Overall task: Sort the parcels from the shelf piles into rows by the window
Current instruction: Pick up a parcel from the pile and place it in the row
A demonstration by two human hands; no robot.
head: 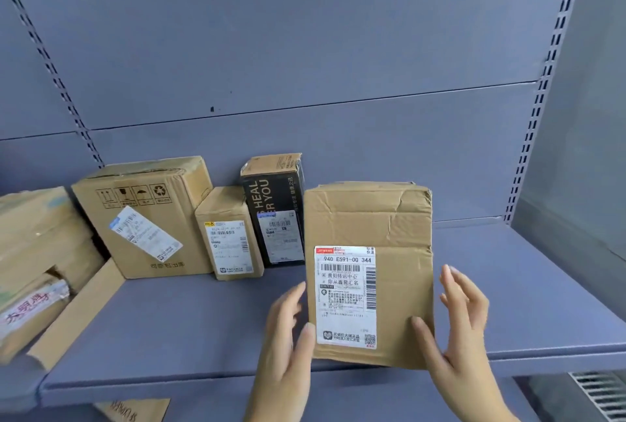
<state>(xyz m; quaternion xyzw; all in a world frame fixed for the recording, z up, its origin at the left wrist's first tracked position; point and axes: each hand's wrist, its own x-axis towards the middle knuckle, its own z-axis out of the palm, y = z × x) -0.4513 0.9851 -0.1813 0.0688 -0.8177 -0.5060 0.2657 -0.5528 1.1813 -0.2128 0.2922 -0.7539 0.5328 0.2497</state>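
A creased brown cardboard parcel with a white shipping label stands upright near the front edge of the blue-grey shelf. My left hand is at its left side, thumb against the lower left front and fingers loosely straight along the edge. My right hand is at its right side. Its thumb touches the lower right front, and its fingers are straight and slightly off the box. Further back stand three parcels in a row: a large brown box, a small brown box and a black box.
A pile of taped brown parcels fills the shelf's left end, with a long flat carton leaning in front. The shelf's back panel and right side wall close it in. Another box shows on the level below.
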